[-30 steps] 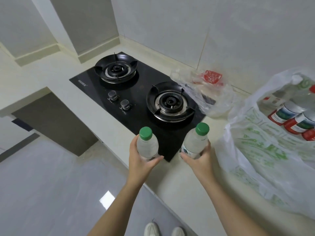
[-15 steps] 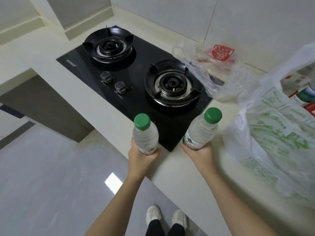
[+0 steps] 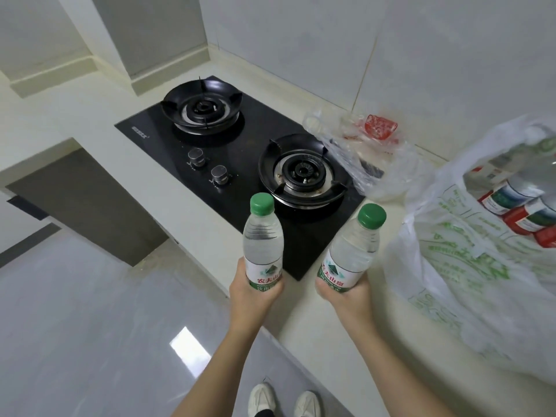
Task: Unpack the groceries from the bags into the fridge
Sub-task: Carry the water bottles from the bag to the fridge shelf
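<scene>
The left hand point(image 3: 252, 299) gripped the left bottle point(image 3: 262, 239), the right hand point(image 3: 346, 296) the right bottle point(image 3: 352, 251), above the counter point(image 3: 301, 326); both bases were hidden. The grocery bag point(image 3: 469, 266) ran off-frame, its contents blurred.

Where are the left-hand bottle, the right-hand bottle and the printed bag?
left-hand bottle point(image 3: 262, 245): head view, clear body.
right-hand bottle point(image 3: 352, 251): head view, clear body.
printed bag point(image 3: 457, 263): head view, green-printed side wall.

Pale walls point(image 3: 301, 40), glossy grey floor point(image 3: 90, 326)
</scene>
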`<state>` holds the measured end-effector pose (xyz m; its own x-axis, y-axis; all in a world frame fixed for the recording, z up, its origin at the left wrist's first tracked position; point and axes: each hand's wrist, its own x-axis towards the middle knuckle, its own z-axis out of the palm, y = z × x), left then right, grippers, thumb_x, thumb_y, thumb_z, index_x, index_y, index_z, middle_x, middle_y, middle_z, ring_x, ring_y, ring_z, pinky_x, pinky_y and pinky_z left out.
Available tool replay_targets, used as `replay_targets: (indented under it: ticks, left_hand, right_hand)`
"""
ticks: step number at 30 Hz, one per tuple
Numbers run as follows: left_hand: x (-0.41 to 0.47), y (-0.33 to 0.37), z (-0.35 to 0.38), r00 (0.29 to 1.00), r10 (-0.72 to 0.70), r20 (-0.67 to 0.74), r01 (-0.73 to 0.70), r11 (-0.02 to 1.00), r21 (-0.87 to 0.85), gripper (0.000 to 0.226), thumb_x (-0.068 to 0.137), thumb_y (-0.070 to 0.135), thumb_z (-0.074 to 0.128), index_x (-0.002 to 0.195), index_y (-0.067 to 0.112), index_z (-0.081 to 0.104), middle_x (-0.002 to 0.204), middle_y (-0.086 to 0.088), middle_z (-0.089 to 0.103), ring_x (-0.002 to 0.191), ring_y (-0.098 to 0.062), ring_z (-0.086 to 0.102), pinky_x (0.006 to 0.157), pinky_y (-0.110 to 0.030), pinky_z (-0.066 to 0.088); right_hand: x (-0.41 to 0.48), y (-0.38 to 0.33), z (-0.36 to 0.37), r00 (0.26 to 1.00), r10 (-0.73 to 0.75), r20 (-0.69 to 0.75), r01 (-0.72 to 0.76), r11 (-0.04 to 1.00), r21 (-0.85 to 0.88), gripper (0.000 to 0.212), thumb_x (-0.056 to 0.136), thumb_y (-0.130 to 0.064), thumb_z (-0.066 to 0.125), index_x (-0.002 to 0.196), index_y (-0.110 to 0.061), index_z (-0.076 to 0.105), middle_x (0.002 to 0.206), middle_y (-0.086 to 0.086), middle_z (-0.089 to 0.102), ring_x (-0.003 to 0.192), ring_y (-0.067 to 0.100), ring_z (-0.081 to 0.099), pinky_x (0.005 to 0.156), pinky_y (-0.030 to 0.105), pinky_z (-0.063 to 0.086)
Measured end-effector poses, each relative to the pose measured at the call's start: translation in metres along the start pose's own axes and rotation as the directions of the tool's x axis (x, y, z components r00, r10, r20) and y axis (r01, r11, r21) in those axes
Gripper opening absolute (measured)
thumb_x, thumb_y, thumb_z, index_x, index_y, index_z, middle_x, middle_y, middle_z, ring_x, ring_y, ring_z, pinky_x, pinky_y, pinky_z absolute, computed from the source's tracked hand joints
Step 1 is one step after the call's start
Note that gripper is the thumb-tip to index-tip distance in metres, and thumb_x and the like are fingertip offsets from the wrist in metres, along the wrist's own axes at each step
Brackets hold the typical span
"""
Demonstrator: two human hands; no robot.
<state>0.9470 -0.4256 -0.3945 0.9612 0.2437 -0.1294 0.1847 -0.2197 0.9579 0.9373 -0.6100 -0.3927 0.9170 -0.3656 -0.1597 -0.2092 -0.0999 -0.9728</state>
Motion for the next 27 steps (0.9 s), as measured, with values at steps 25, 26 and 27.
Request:
replay_targets:
  ticks: [25,26,27]
  left_hand:
    - [-0.023,0.14,-0.129,0.951,0.266,-0.16,-0.301,0.916,-0.265,0.059,0.064,0.021,0.084,0.114,0.027,0.053,0.094,0.012,0.068,0.087,-0.007,0.067,0.06,-0.013,0.052]
    - [-0.025,0.141,-0.135,0.946,0.264,-0.187,-0.306,0.917,-0.256,0.06,0.065,0.017,0.085,0.115,0.025,0.053,0.093,0.013,0.068,0.087,-0.006,0.066,0.06,-0.012,0.051]
    - [-0.027,0.141,-0.141,0.941,0.263,-0.212,-0.311,0.918,-0.244,0.059,0.067,0.011,0.086,0.114,0.025,0.053,0.093,0.015,0.068,0.087,-0.004,0.066,0.06,-0.011,0.05]
  right_hand:
    - [-0.055,-0.171,0.056,0.932,-0.342,0.118,0.288,0.899,0.331,0.056,0.072,0.013,0.077,0.114,-0.017,0.054,0.087,-0.016,0.071,0.076,0.001,0.069,0.057,0.017,0.054]
    - [-0.056,-0.173,0.061,0.928,-0.349,0.131,0.29,0.897,0.334,0.057,0.072,0.013,0.077,0.114,-0.018,0.054,0.087,-0.016,0.071,0.077,0.001,0.069,0.058,0.018,0.055]
    - [-0.056,-0.175,0.066,0.924,-0.354,0.146,0.291,0.897,0.333,0.057,0.072,0.012,0.077,0.113,-0.02,0.055,0.088,-0.015,0.072,0.079,0.002,0.069,0.06,0.02,0.056]
